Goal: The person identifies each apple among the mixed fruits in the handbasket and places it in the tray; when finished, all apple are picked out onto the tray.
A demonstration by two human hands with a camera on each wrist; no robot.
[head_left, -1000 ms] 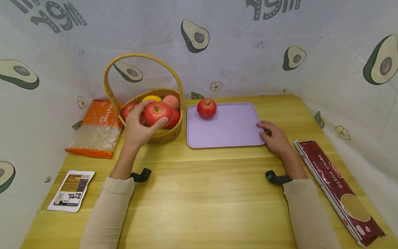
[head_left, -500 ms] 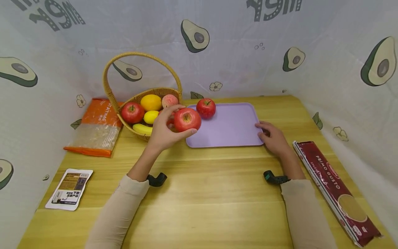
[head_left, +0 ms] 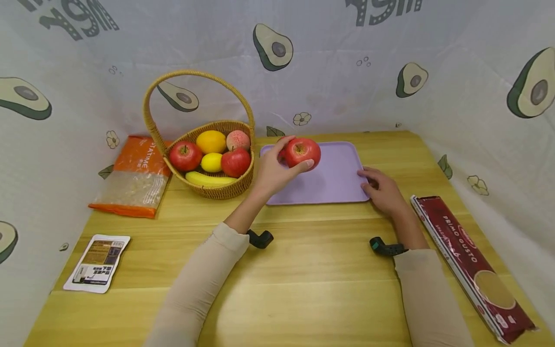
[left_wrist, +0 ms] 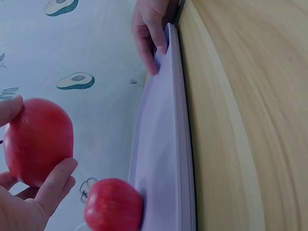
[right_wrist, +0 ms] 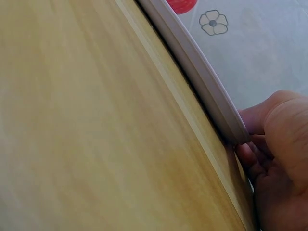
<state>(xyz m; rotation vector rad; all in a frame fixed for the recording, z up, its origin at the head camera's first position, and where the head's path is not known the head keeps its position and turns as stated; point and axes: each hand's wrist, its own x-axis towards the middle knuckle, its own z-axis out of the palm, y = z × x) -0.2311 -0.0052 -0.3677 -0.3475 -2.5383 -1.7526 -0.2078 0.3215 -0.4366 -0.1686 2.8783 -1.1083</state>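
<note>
My left hand (head_left: 273, 174) grips a red apple (head_left: 303, 153) between thumb and fingers, raised over the left part of a purple tray (head_left: 336, 185). Another red apple (left_wrist: 114, 206) sits on the tray below, clear in the left wrist view but mostly hidden behind my hand in the head view. At the tray's right edge, my right hand (head_left: 385, 193) pinches the rim. The right wrist view shows its thumb (right_wrist: 252, 118) over the rim and fingers beneath. Left of the tray stands a wicker basket (head_left: 223, 193) with two red apples, a peach, a banana, and yellow fruits.
The basket's tall handle (head_left: 197, 73) arches over the fruit. An orange-and-clear food bag (head_left: 134, 176) lies left of it, with a white pouch (head_left: 97, 263) nearer the front. A long red spaghetti pack (head_left: 472, 265) lies along the right. A patterned cloth (head_left: 329, 72) hangs behind.
My left hand has carried the apple rightward from above the basket to above the tray, uncovering the basket's fruit. The right hand stays on the tray's edge.
</note>
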